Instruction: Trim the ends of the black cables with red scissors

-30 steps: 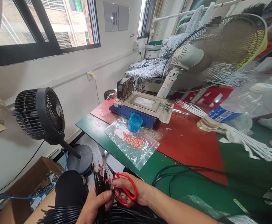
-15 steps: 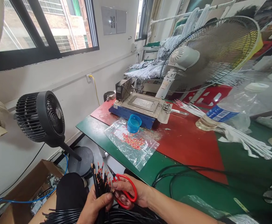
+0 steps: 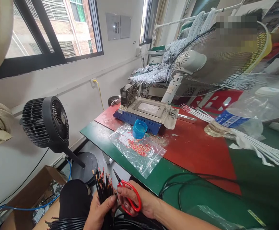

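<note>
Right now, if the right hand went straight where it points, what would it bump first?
The right hand would probably meet the black cables in the left hand first, though depth is unclear.

Black floor fan, blue-labelled bottle, perhaps part-filled, cardboard box

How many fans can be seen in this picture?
3: a black fan at left, a small square fan at the left end of the blue machine, and a large fan at right. Others may be hidden.
</note>
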### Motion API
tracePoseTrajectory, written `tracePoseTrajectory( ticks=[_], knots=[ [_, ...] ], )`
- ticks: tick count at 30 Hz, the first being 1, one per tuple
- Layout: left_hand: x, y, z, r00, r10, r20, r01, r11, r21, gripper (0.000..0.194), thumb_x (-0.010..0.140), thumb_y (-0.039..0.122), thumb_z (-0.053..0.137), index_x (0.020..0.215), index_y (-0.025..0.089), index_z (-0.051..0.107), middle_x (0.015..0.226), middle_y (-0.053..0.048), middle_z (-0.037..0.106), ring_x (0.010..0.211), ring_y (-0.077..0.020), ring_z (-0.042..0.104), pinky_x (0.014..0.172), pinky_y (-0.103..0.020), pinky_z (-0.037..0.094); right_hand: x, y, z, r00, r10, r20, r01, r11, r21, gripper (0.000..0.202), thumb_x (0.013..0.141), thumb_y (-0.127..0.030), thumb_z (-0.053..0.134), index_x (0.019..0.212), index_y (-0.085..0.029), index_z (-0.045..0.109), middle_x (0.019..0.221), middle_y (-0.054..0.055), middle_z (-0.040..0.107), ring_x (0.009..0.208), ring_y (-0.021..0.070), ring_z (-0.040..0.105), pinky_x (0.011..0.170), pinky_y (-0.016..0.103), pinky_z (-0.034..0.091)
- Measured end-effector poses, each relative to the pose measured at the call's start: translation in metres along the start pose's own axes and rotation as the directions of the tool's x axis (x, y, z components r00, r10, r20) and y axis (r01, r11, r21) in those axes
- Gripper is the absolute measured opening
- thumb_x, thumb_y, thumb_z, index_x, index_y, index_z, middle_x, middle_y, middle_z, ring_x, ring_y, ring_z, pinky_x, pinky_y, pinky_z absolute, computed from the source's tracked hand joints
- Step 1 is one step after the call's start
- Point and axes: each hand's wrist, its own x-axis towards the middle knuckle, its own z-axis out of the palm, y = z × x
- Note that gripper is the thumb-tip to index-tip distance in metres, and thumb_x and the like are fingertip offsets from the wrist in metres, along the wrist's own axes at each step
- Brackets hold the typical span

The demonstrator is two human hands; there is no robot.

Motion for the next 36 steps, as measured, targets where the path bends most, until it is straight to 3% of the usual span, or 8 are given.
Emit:
tracePoseTrajectory(
  ticks=[9, 14, 21, 30, 36],
  knots=[
    [0.001, -0.006, 0.001, 0.995, 0.033, -0.094, -0.033, 0.999, 0.003, 0.041, 0.057, 0.048, 0.075, 0.066, 0.011, 0.058, 0.042, 0.002, 0.048, 0.041, -0.0054, 0.036, 0.045, -0.022, 0.019, -0.003, -0.003, 0.003, 0.998, -0.068, -0.017, 0.065, 0.989, -0.134, 0.047, 0.068, -0.057, 0.062, 0.058, -0.011, 0.058, 0.038, -0.005, 0.047, 0.03, 0.0045, 0.04, 0.031, 0.016, 0.024],
    [0.002, -0.008, 0.002, 0.991, -0.006, -0.13, 0.0, 0.999, -0.042, 0.043, 0.054, 0.048, 0.077, 0.067, 0.011, 0.057, 0.042, 0.003, 0.048, 0.04, -0.005, 0.036, 0.045, -0.021, 0.02, 0.0, 0.003, 0.003, 0.999, -0.052, -0.014, 0.05, 0.989, -0.139, 0.047, 0.066, -0.058, 0.064, 0.057, -0.012, 0.058, 0.038, -0.005, 0.048, 0.03, 0.0041, 0.04, 0.031, 0.016, 0.024],
    [0.003, -0.007, 0.003, 0.994, -0.022, -0.11, 0.013, 0.996, -0.089, 0.042, 0.054, 0.046, 0.077, 0.069, 0.011, 0.06, 0.042, 0.001, 0.051, 0.039, -0.0054, 0.039, 0.044, -0.02, 0.022, 0.003, 0.007, 0.0, 0.999, -0.047, -0.005, 0.047, 0.999, -0.021, 0.052, 0.067, -0.063, 0.06, 0.057, -0.011, 0.059, 0.035, -0.005, 0.046, 0.03, 0.0054, 0.039, 0.03, 0.017, 0.028],
    [0.003, -0.01, -0.001, 0.996, -0.014, -0.09, 0.009, 0.998, -0.06, 0.042, 0.057, 0.046, 0.076, 0.071, 0.011, 0.058, 0.041, 0.002, 0.051, 0.039, -0.0055, 0.039, 0.045, -0.02, 0.023, 0.002, 0.005, 0.002, 0.999, -0.024, -0.036, 0.023, 0.999, -0.031, 0.05, 0.064, -0.061, 0.063, 0.057, -0.011, 0.059, 0.036, -0.004, 0.047, 0.03, 0.0054, 0.04, 0.029, 0.016, 0.027],
    [0.006, -0.015, -0.007, 0.997, -0.056, -0.058, 0.052, 0.995, -0.082, 0.041, 0.058, 0.047, 0.075, 0.071, 0.013, 0.056, 0.04, 0.001, 0.053, 0.038, -0.0056, 0.042, 0.043, -0.019, 0.026, 0.0, 0.002, 0.001, 0.996, -0.084, -0.024, 0.083, 0.996, -0.028, 0.047, 0.067, -0.057, 0.062, 0.059, -0.012, 0.059, 0.038, -0.005, 0.047, 0.032, 0.0051, 0.041, 0.033, 0.016, 0.028]
  ],
)
